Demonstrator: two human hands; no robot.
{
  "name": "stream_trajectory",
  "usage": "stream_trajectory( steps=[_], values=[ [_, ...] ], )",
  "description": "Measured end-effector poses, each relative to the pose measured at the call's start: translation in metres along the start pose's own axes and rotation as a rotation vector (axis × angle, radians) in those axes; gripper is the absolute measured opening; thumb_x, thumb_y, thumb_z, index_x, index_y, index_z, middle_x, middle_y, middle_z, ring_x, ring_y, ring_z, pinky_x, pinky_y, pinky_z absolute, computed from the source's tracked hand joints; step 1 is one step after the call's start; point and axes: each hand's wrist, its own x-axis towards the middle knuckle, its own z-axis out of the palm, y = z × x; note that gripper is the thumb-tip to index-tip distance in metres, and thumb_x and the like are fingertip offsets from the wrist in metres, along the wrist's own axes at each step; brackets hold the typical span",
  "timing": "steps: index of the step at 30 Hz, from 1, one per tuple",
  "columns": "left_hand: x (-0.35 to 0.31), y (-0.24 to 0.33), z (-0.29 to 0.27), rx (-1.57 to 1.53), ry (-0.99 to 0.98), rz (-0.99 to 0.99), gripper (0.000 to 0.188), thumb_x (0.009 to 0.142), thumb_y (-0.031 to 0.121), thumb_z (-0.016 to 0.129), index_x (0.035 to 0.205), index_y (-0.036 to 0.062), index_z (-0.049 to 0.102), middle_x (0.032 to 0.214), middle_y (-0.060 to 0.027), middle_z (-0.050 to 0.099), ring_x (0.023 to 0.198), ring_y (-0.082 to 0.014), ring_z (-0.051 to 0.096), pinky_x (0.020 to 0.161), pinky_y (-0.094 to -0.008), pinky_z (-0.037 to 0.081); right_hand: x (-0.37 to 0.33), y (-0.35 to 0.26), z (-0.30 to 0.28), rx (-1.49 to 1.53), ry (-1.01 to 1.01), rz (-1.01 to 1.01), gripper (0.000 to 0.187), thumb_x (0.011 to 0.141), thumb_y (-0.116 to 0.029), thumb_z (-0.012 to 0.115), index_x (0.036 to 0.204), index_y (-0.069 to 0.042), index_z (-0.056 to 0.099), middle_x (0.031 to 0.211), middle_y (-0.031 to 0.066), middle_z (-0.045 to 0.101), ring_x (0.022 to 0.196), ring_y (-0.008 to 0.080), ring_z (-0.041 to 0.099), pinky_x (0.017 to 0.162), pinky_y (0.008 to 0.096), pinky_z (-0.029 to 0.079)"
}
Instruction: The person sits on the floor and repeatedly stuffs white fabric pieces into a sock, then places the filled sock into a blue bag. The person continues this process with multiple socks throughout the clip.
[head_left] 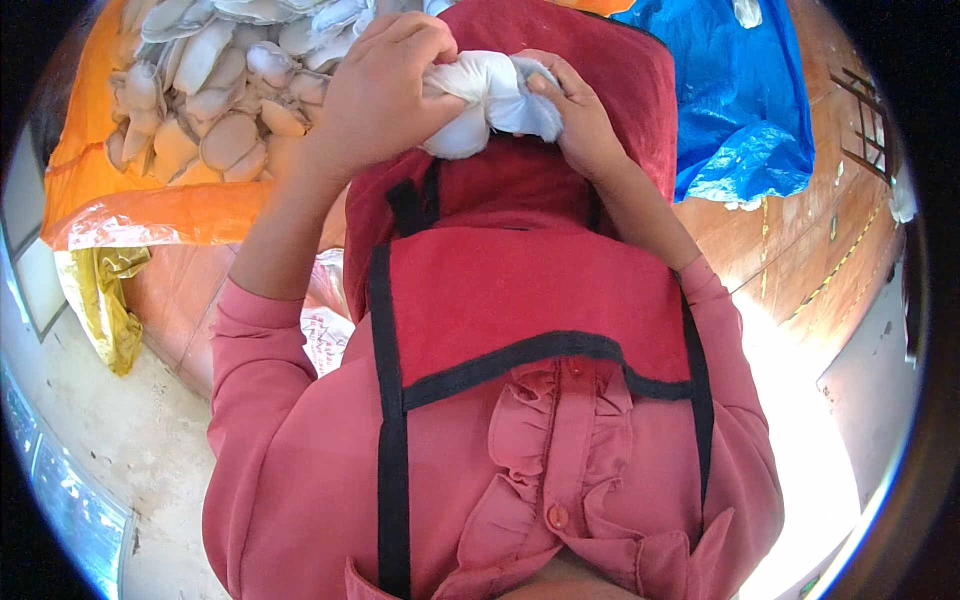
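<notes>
Both my hands are raised over my lap, gripping a soft white fabric piece (pixel 487 82) with fuzzy, plush-like edges. It looks folded or bunched in the middle, and its exact kind is unclear. My left hand (pixel 390 90) closes on its left end, thumb along the near side. At the other end, my right hand (pixel 580 118) pinches it between thumb and fingers. Beneath it lies a dark red apron (pixel 540 290) with black trim, spread over my chest and lap.
To the left, many pale, rounded fabric pieces (pixel 230 140) are heaped on an orange plastic sheet (pixel 130 220). A yellow bag (pixel 110 300) lies below it. A blue plastic sheet (pixel 745 110) covers the right side, beside reddish floor tiles (pixel 820 235).
</notes>
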Motion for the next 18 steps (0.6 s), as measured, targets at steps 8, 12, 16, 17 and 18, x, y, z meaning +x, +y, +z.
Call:
stream_trajectory(
  steps=[8, 12, 16, 17, 18],
  values=[
    [-0.001, -0.017, -0.037, -1.019, -0.535, -0.359, 0.055, 0.078, 0.022, 0.074, 0.125, 0.0026, 0.054, 0.126, -0.0075, 0.053, 0.122, -0.0169, 0.049, 0.103, -0.0311, 0.038, 0.000, 0.020, 0.003, 0.411, -0.023, -0.137, 0.030, 0.099, -0.018, 0.052, 0.128, -0.007, 0.054, 0.117, 0.0051, 0.060, 0.110, 0.0167, 0.056, 0.100, 0.0328, 0.043],
    [-0.009, -0.010, -0.016, -1.155, -0.439, -0.169, 0.059, 0.076, 0.017, 0.077, 0.128, 0.0015, 0.053, 0.132, -0.0079, 0.047, 0.124, -0.0179, 0.046, 0.106, -0.0318, 0.036, 0.000, 0.029, 0.000, 0.537, -0.031, -0.188, 0.029, 0.101, -0.015, 0.049, 0.127, -0.006, 0.054, 0.119, 0.0060, 0.060, 0.110, 0.0167, 0.056, 0.100, 0.0332, 0.044],
    [-0.015, 0.016, 0.007, -0.950, -0.245, -0.194, 0.052, 0.072, 0.008, 0.078, 0.119, 0.0018, 0.057, 0.120, -0.0071, 0.053, 0.117, -0.0172, 0.051, 0.102, -0.0309, 0.039, 0.003, 0.030, 0.007, 0.479, 0.118, -0.179, 0.026, 0.102, -0.015, 0.047, 0.124, -0.005, 0.055, 0.114, 0.0062, 0.062, 0.104, 0.0164, 0.059, 0.094, 0.0326, 0.049],
    [-0.014, 0.023, 0.007, -0.810, -0.236, -0.187, 0.049, 0.072, 0.008, 0.078, 0.116, 0.0018, 0.058, 0.116, -0.0069, 0.055, 0.114, -0.0170, 0.053, 0.100, -0.0304, 0.040, 0.005, 0.032, 0.006, 0.488, 0.124, -0.178, 0.025, 0.102, -0.016, 0.047, 0.122, -0.005, 0.055, 0.113, 0.0064, 0.063, 0.102, 0.0162, 0.060, 0.092, 0.0324, 0.050],
    [-0.012, 0.031, 0.010, -0.673, -0.221, -0.179, 0.046, 0.072, 0.008, 0.078, 0.113, 0.0018, 0.059, 0.112, -0.0067, 0.057, 0.112, -0.0167, 0.054, 0.099, -0.0299, 0.041, 0.006, 0.033, 0.004, 0.491, 0.129, -0.176, 0.024, 0.102, -0.016, 0.047, 0.121, -0.004, 0.056, 0.111, 0.0066, 0.063, 0.101, 0.0161, 0.060, 0.091, 0.0321, 0.051]
  ],
)
